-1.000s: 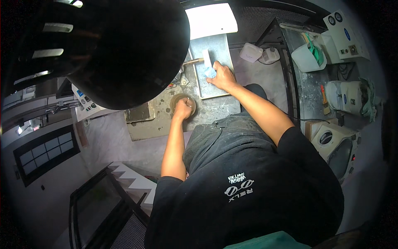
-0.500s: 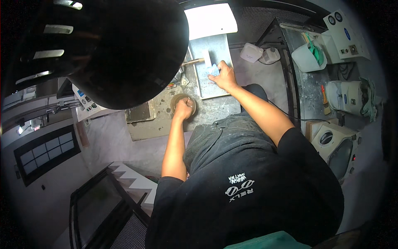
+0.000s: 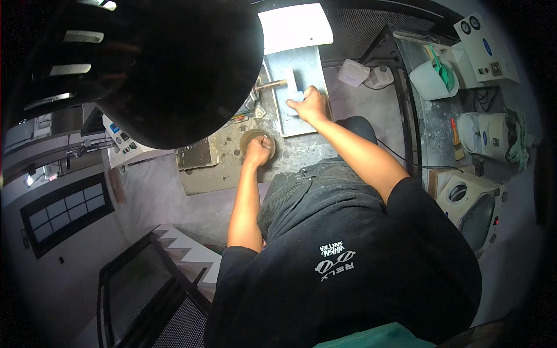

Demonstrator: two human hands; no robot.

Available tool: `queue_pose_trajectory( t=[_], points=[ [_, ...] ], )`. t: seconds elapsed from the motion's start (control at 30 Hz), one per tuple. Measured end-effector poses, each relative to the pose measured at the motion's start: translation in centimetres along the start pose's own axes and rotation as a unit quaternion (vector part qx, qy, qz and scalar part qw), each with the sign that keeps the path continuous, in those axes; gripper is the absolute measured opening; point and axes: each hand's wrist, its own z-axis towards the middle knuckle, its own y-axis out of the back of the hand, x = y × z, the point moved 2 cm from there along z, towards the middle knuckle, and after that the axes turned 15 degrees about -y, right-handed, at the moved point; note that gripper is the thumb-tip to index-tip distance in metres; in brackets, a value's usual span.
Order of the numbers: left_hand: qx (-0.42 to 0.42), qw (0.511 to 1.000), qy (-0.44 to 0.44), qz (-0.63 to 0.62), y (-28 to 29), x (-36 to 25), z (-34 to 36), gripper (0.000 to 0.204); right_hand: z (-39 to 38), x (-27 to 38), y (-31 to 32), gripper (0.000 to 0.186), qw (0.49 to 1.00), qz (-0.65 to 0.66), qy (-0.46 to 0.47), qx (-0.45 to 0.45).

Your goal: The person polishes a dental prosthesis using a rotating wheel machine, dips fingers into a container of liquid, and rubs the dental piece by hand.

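Over a shallow metal tray (image 3: 279, 129), my right hand (image 3: 312, 108) pinches a small light-blue block (image 3: 296, 96). The block is at the near side of a white wheel (image 3: 290, 78), which sits on the end of a brownish shaft (image 3: 271, 84); whether they touch is not clear. My left hand (image 3: 259, 151) is inside a round brown bowl (image 3: 245, 140) on the stained bench (image 3: 223, 177), left of the tray. Its fingers are curled together, and whatever they hold is hidden.
A large black rounded housing (image 3: 185, 75) blocks the upper left. Behind the tray stands a bright white panel (image 3: 296, 26). Plastic jugs (image 3: 353, 72) rest beyond it. At right, a side bench holds a white tub (image 3: 432, 81) with a green scoop and several machines (image 3: 484, 136).
My right hand has shifted slightly left with the blue block. My left hand stays in the bowl, nearly unmoved.
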Motion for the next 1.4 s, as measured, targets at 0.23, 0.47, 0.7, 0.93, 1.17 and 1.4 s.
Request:
queue_pose_trajectory(
  t=[0.23, 0.47, 0.7, 0.93, 1.17, 1.4],
  points=[
    [0.016, 0.999, -0.028, 0.003, 0.0, -0.1, 0.1, 0.013, 0.5, -0.4, 0.2, 0.056, 0.999, 0.003, -0.041, 0.002],
    [-0.035, 0.981, -0.001, -0.191, 1.8, -1.4, 0.1, 0.027, 2.3, -0.5, 3.3, 0.055, 0.98, -0.197, 0.008, -0.005],
    [-0.134, 0.968, -0.066, -0.2, 2.8, -2.5, -1.2, 0.03, 2.5, -1.4, 1.6, 0.038, 0.94, -0.315, 0.11, 0.069],
    [-0.213, 0.93, -0.065, -0.291, 3.7, -4.1, -1.6, 0.031, 3.3, -3.9, -0.9, 0.024, 0.913, -0.37, 0.165, -0.051],
    [-0.25, 0.912, -0.103, -0.307, 2.9, -6.5, -2.9, 0.03, -6.0, 1.4, -1.5, 0.027, 0.891, -0.066, 0.015, 0.449],
    [-0.259, 0.914, -0.149, -0.276, 1.3, -7.8, -3.0, 0.027, -6.7, 0.4, -2.8, 0.013, 0.896, 0.021, 0.085, 0.435]
  ],
)
